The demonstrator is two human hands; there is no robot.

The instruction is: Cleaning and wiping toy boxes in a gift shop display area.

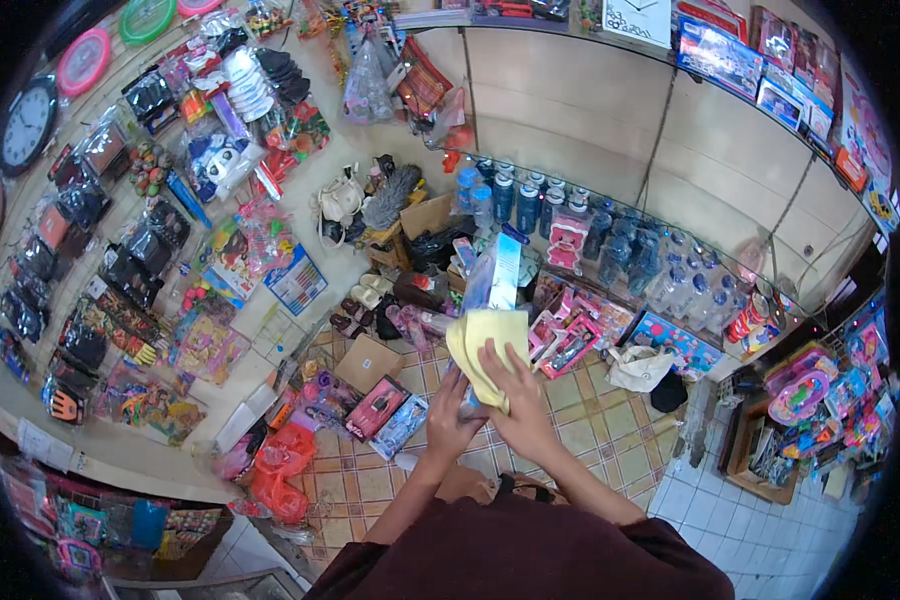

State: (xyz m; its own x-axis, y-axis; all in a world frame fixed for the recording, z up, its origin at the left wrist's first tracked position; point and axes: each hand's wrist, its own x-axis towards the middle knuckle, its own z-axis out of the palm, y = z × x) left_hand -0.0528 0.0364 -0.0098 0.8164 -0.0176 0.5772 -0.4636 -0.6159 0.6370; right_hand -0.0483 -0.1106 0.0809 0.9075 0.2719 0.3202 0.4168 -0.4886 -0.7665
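A long, narrow box (495,275) in light blue and white is held upright or tilted away in front of me. My left hand (454,420) is closed round its near lower end, with part of the grip hidden. A folded pale yellow cloth (488,340) lies against the near part of the box. The fingers of my right hand (516,392) are bent over this cloth and press it to the box. The two hands are close together, the left slightly lower than the right.
Boxed toys (375,408) and an orange-red plastic bag (282,470) lie on the tiled floor to the left. Drink bottles (530,205) line a low shelf ahead. A white cloth bag (640,368) is on the right, before a wooden crate (760,450). Packaged goods (120,270) hang along the left wall.
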